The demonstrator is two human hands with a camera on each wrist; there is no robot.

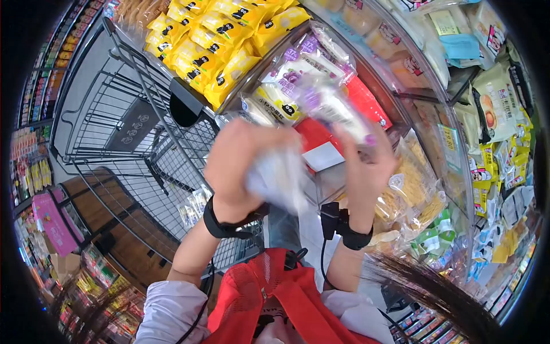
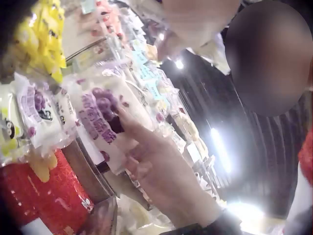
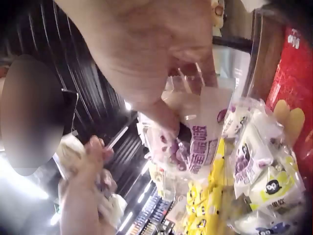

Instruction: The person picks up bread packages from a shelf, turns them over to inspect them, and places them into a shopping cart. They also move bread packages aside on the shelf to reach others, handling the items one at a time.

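My left hand (image 1: pixel 243 160) grips a whitish plastic-wrapped packet (image 1: pixel 279 178), blurred in the head view. In the right wrist view that left hand (image 3: pixel 80 196) shows farther off at the left. My right hand (image 1: pixel 368 166) holds a white snack packet with purple grape prints (image 1: pixel 338 112) above the bin. Its thumb lies against the wrapper, as the right wrist view shows close up on the grape packet (image 3: pixel 178 147). Similar packets (image 1: pixel 309 63) lie in the bin just beyond, with a yellow-green one (image 1: pixel 278 103) among them.
Yellow packets (image 1: pixel 215 43) fill the neighbouring bin. A red surface (image 1: pixel 366 94) and a white card (image 1: pixel 323 156) lie below the packets. At left stands a wire shopping cart (image 1: pixel 126 126) with some packets inside. Clear dividers and bagged goods (image 1: pixel 412 183) line the right.
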